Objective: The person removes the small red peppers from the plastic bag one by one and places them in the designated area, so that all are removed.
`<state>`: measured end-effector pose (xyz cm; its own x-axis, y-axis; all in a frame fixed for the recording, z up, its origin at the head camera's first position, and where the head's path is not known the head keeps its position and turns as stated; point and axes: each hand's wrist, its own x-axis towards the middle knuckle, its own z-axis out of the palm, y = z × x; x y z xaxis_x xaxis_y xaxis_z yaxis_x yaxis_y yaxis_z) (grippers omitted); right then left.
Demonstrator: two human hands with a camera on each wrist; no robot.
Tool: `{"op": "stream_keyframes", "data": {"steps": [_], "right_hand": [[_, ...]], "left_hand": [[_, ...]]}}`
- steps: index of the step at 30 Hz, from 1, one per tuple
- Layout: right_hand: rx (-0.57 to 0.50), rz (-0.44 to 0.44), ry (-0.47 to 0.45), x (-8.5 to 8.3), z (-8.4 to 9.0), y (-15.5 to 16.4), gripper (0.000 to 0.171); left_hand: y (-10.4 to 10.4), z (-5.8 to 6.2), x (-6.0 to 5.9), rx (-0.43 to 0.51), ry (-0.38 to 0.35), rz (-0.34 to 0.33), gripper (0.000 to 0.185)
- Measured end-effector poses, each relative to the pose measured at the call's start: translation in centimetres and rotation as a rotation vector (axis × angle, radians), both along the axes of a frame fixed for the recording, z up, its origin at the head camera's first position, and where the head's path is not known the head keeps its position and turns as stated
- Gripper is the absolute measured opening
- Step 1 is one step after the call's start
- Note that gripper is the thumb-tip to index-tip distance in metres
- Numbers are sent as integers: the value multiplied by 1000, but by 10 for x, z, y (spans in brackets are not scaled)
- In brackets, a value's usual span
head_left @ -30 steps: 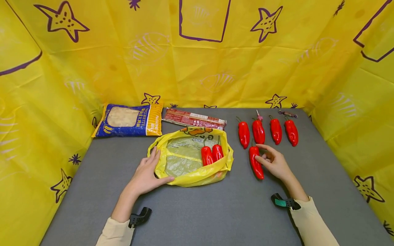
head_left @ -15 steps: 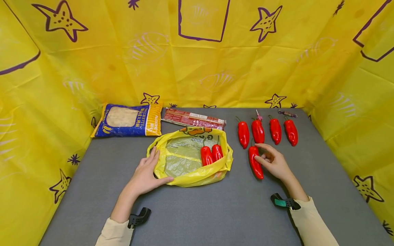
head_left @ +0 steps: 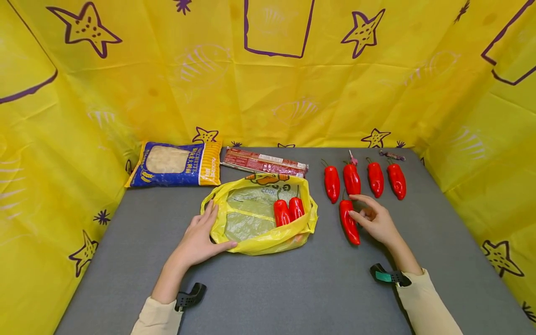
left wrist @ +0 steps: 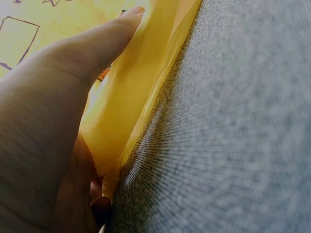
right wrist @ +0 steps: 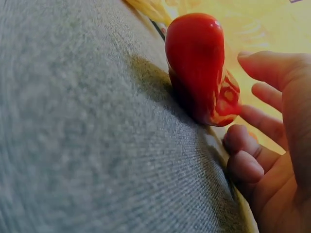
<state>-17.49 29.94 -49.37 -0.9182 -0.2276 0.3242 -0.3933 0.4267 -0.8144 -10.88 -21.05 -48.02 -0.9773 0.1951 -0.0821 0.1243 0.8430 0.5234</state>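
Note:
My left hand point(head_left: 198, 239) lies against the left end of a yellow plastic bag point(head_left: 268, 245), thumb along its front side and straight fingers at its left rim. The left wrist view has the thumb point(left wrist: 92, 53) over the yellow plastic point(left wrist: 121, 111). Inside the bag, whose mouth gapes upward, are two red peppers point(head_left: 281, 213). To the right of the bag, another red pepper point(head_left: 348, 223) lies on the table. My right hand point(head_left: 374, 223) is beside it, a fingertip right at its side; in the right wrist view the thumb point(right wrist: 267, 65) stands apart from the pepper point(right wrist: 194, 53).
Several more red peppers point(head_left: 375, 179) lie in a row behind the right hand, with a lollipop point(head_left: 352, 159) and a wrapped candy point(head_left: 392, 155) beyond them. At the back left are a blue and yellow pasta packet point(head_left: 171, 165) and a flat red packet point(head_left: 264, 161).

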Motion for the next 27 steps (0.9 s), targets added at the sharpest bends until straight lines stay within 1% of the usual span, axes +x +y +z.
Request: {"op": "stream_keyframes", "data": {"steps": [5, 9, 13, 15, 17, 20, 23, 27], "right_hand": [[10, -1, 6, 0, 11, -6, 49], [32, 2, 26, -4, 23, -11, 50], [68, 38, 46, -16, 34, -21, 50], [106, 65, 51, -22, 40, -28, 49], [135, 93, 70, -30, 43, -37, 47], [147, 133, 83, -38, 50, -54, 46], [123, 169, 63, -45, 60, -71, 44], [108, 208, 1, -52, 75, -94, 42]], "left_hand": [[-1, 0, 1, 3, 6, 0, 126], [-2, -1, 3, 3, 7, 2, 126], [-2, -2, 2, -2, 10, 2, 126], [-2, -2, 2, -5, 9, 2, 126], [-2, -2, 1, -7, 9, 1, 127], [-1, -2, 1, -5, 7, 1, 127], [0, -1, 1, -4, 7, 1, 127], [0, -1, 1, -2, 10, 2, 127]]}}
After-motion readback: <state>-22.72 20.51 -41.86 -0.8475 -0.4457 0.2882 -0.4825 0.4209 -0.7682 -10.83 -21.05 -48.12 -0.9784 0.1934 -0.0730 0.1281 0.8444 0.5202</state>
